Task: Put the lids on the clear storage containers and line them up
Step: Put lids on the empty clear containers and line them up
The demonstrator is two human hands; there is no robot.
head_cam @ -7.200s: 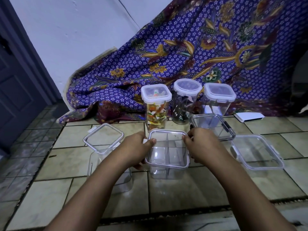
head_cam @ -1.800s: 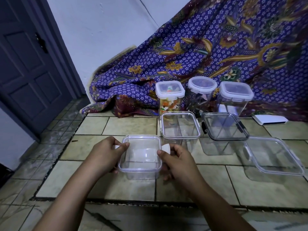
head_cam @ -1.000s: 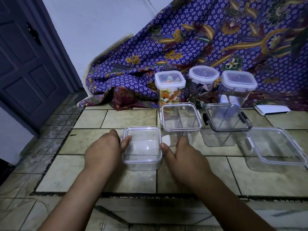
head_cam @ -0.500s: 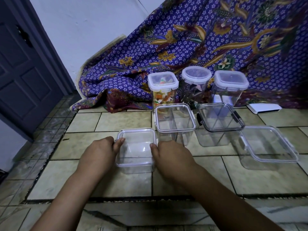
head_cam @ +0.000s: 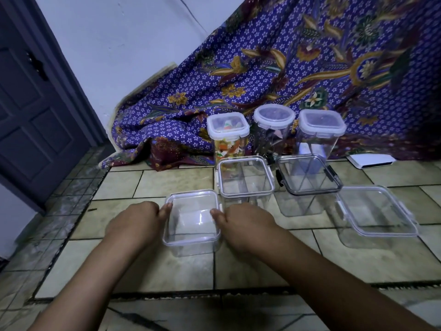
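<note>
**Both hands clasp the small lidded container**

Head view: the small lidded container (head_cam: 193, 247) sits on the tiled floor (head_cam: 167, 180), just nearer and left of the divided container (head_cam: 245, 180). The left hand (head_cam: 133, 223) and right hand (head_cam: 248, 225) flank it. Each grip is curled down a side wall, thumbs resting on the lid (head_cam: 191, 215). Three tall containers (head_cam: 274, 130) stand behind, against patterned cloth (head_cam: 310, 68).

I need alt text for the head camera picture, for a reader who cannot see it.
A left hand and a right hand hold a small clear container, lid on, by its two sides on a tiled floor. Other lidded clear containers stand behind it, before a purple patterned cloth.
</note>
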